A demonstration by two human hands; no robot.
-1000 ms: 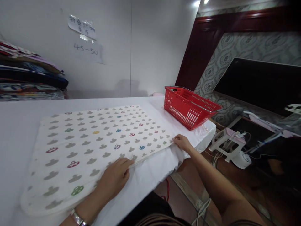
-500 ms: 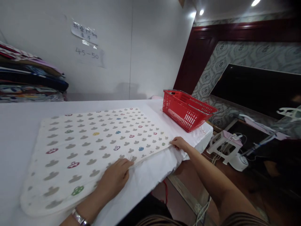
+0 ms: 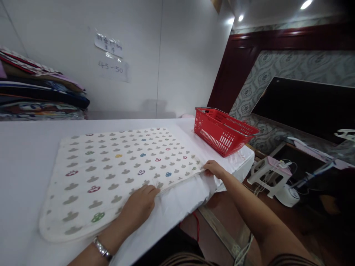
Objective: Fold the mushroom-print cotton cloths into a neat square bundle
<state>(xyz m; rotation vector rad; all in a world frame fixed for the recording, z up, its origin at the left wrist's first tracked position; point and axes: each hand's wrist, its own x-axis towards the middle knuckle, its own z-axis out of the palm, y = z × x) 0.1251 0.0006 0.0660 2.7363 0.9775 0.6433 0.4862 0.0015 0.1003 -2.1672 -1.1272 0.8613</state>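
Observation:
A white blanket (image 3: 111,181) printed with grey and coloured mushrooms lies spread flat on the white-covered table (image 3: 24,166). Along its near edge, about the middle, my left hand (image 3: 141,203) is closed with the fingertips pinching the cloth. My right hand (image 3: 214,169) grips the near right corner, where the fabric is slightly lifted and creased. Between both hands the near edge runs fairly straight. A metal bracelet (image 3: 102,248) circles my left wrist.
A red plastic basket (image 3: 222,133) stands at the table's right end. Folded fabrics (image 3: 41,90) are piled at the back left, against a white wall (image 3: 133,29). Beyond the table are a stool (image 3: 270,173) with cables and a wall-mounted screen (image 3: 302,107).
The camera view has shifted slightly, so the scene sits a little further right. The cloth at the right corner looks slightly more lifted; both hands keep their grip.

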